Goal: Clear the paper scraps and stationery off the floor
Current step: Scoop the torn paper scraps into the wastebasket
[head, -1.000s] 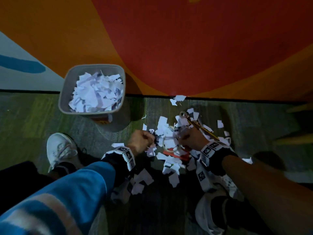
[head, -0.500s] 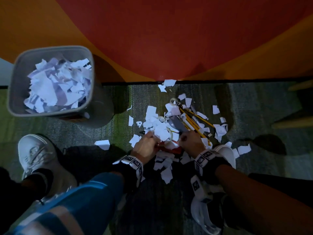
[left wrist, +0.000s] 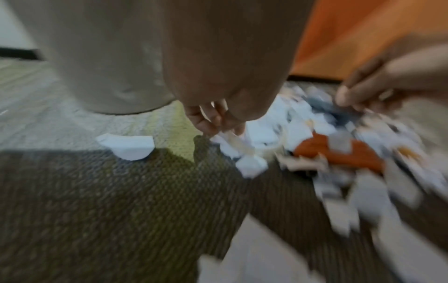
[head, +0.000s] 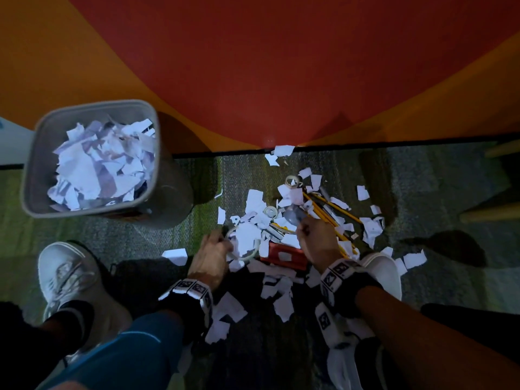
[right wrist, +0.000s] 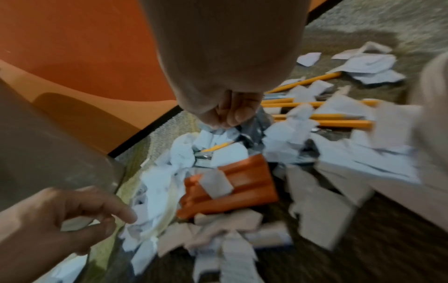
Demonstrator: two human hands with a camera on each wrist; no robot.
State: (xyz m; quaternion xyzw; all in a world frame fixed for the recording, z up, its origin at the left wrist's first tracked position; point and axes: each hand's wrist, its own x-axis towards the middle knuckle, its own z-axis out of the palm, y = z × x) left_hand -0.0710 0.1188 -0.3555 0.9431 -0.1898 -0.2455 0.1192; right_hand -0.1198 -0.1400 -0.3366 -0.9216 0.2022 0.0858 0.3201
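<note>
White paper scraps (head: 250, 237) lie heaped on the carpet with yellow pencils (head: 329, 212), an orange box (head: 284, 256) and tape rolls (head: 292, 181). My left hand (head: 222, 243) is at the pile's left edge, its fingers (left wrist: 213, 124) curled and pinching scraps beside a pale tape ring (head: 250, 254). My right hand (head: 302, 226) is at the pile's right side, over the pencils, with its fingers (right wrist: 230, 114) curled tight on scraps. In the right wrist view the orange box (right wrist: 230, 181) lies between both hands. A grey bin (head: 36, 175) full of scraps stands at the left.
An orange and red wall (head: 267, 66) runs behind the pile. My white shoes (head: 67, 277) stand left and right (head: 382, 268) of the heap. One scrap (head: 176, 256) lies apart, left of my left hand. Wooden furniture legs (head: 492, 215) are at the right.
Both hands have stayed low at the pile and drawn a little apart, the left to the pile's left edge. Scraps between them have shifted. The head view has dipped closer.
</note>
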